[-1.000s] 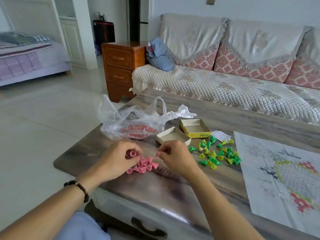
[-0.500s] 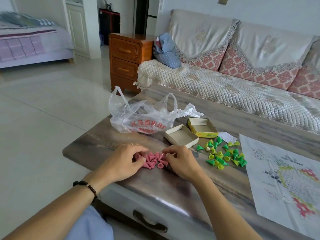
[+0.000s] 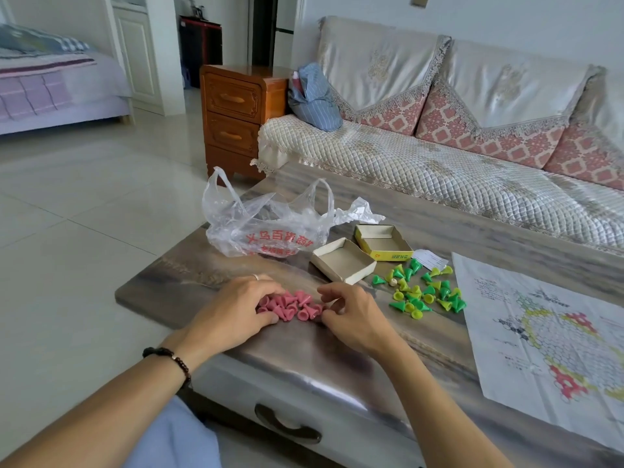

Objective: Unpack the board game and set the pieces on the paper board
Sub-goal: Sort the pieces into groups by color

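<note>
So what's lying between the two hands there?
In the head view, a heap of pink cone pieces lies on the table between the left hand and right hand.
</note>
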A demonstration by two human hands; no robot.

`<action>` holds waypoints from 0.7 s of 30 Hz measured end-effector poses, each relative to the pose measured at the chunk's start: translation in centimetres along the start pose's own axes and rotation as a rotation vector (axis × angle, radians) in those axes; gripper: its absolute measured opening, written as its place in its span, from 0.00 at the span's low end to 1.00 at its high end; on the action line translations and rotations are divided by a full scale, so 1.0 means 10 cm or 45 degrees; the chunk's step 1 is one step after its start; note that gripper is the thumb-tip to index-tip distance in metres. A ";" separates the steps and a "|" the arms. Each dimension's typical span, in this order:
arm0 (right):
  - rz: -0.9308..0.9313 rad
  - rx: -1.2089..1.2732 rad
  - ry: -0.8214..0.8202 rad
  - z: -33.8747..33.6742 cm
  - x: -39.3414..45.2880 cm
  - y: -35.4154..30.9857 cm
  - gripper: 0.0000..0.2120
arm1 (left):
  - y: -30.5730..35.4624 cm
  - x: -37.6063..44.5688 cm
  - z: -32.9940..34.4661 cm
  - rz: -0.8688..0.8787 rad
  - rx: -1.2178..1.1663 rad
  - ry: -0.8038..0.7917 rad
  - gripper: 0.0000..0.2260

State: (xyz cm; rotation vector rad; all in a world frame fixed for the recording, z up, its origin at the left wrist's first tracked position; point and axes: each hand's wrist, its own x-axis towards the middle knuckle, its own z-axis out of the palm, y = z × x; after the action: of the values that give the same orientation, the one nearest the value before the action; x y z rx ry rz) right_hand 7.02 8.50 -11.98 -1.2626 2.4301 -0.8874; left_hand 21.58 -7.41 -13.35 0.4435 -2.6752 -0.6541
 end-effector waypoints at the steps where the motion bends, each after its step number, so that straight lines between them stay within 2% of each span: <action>1: 0.001 -0.014 0.015 -0.02 -0.02 0.03 0.22 | 0.02 0.00 0.00 0.012 0.018 -0.009 0.20; 9: 0.063 -0.039 0.203 -0.25 -0.25 0.39 0.17 | 0.41 0.25 0.18 0.149 0.033 0.033 0.19; 13: 0.111 -0.033 0.404 -0.48 -0.38 0.64 0.13 | 0.76 0.44 0.47 0.246 -0.042 -0.027 0.17; 17: 0.190 -0.121 0.639 -0.70 -0.40 1.01 0.14 | 1.07 0.63 0.81 0.313 -0.031 -0.054 0.18; 18: 0.171 -0.176 0.613 -0.75 -0.38 1.09 0.15 | 1.13 0.68 0.89 0.318 -0.020 -0.048 0.18; 21: 0.129 -0.345 0.363 -0.85 -0.26 1.20 0.21 | 1.25 0.81 1.13 0.315 0.020 -0.031 0.18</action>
State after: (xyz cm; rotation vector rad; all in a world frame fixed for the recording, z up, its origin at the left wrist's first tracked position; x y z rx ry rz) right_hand -3.40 19.22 -12.97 -1.1498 2.8928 -0.7761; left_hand 7.13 4.38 -14.49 0.1055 -2.6994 -0.5676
